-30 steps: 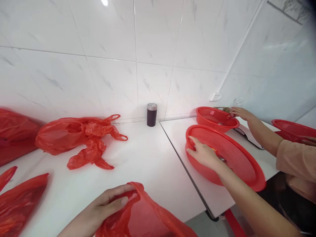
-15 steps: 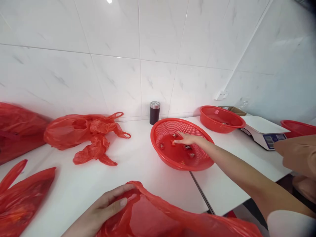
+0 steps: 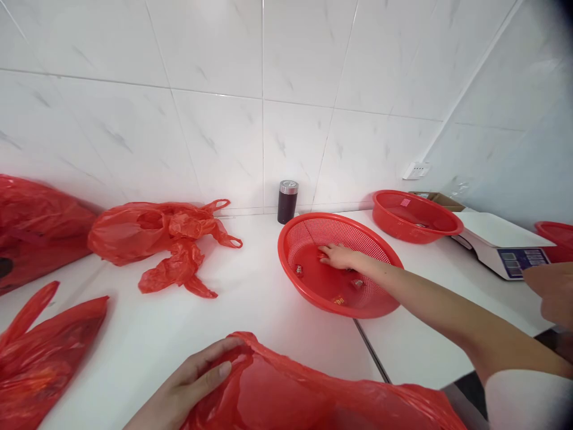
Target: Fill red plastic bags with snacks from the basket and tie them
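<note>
My left hand [image 3: 201, 373] grips the rim of a red plastic bag [image 3: 304, 394], thumb outside and fingers behind the film. The bag's mouth gapes at the bottom of the view, and its inside is mostly hidden. My right hand [image 3: 339, 255] reaches into a red perforated plastic basket [image 3: 293, 288], its fingers curled down on small red-wrapped pieces that they partly cover. Other small wrapped pieces [image 3: 299, 270] lie apart on the basket's floor, one with gold print [image 3: 339, 300] near the front.
Crumpled red bags [image 3: 134, 233] and filled red bags [image 3: 45, 364] lie to the left. Against the tiled wall stands a dark tumbler [image 3: 287, 203]. Another red basin [image 3: 403, 230] and a weighing scale [image 3: 505, 233] are on the right. A person's brown-covered part [image 3: 550, 286] shows at the right edge.
My right hand has lowered and its spread fingers have curled in on pieces in the basket. My left hand keeps its hold on the bag. The view has shifted slightly left.
</note>
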The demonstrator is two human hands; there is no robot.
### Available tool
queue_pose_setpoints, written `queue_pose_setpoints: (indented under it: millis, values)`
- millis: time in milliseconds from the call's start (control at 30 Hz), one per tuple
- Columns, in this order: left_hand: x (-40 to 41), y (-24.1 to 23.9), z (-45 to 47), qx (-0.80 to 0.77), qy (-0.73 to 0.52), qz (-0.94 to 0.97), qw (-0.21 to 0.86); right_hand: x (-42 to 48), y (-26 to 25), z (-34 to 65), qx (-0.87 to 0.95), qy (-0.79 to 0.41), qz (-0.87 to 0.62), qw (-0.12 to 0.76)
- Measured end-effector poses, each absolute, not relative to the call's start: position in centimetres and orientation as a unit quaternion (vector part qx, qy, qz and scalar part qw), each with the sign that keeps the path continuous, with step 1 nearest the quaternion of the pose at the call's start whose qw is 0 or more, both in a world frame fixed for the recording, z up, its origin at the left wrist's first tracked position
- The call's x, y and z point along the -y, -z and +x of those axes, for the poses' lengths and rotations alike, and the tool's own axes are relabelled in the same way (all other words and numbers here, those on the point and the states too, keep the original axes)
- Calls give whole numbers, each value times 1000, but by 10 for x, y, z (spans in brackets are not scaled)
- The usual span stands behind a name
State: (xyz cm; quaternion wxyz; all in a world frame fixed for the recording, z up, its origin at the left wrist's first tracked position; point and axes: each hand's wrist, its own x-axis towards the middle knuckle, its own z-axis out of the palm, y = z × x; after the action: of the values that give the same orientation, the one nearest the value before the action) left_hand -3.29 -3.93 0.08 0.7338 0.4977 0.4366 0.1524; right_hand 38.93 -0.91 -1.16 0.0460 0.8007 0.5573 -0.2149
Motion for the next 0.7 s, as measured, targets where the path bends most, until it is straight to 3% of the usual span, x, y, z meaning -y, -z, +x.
queue_pose_setpoints:
  millis: [167, 367, 700]
  values:
    - [38, 0, -33, -442, -161, 489, 735, 61, -9, 421, -536, 259, 800, 71]
    - [34, 6, -31, -459, -166, 511, 708, 106, -11, 370, -547, 299, 779, 72]
    - [48, -2, -28, -494, -192, 512, 676, 86, -3, 345, -528, 333, 780, 37]
